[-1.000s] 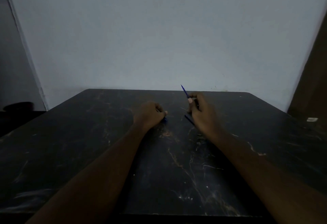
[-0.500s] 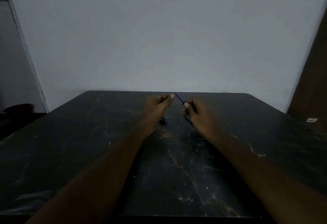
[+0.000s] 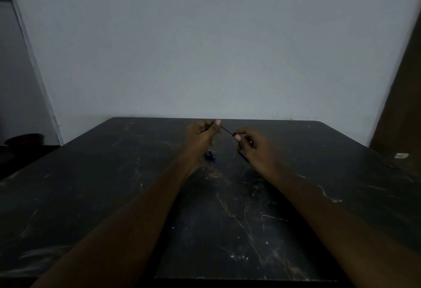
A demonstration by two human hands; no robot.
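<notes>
Centre frame: your left hand (image 3: pixel 199 136) and right hand (image 3: pixel 255 149) both pinch the pen (image 3: pixel 226 130); the cap (image 3: pixel 210 156) lies below, seemingly not fitted yet.

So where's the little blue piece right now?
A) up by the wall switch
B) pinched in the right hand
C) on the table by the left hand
C: the blue piece lies on the table beside the left hand, while both that hand and the right hand pinch a thin rod.

- Both hands hold a thin blue pen (image 3: pixel 227 130) above the dark table (image 3: pixel 114 174).
- Left hand (image 3: pixel 200 136) pinches its far end; right hand (image 3: pixel 252 144) grips the middle.
- A small blue cap (image 3: pixel 210 156) lies beneath.
</notes>
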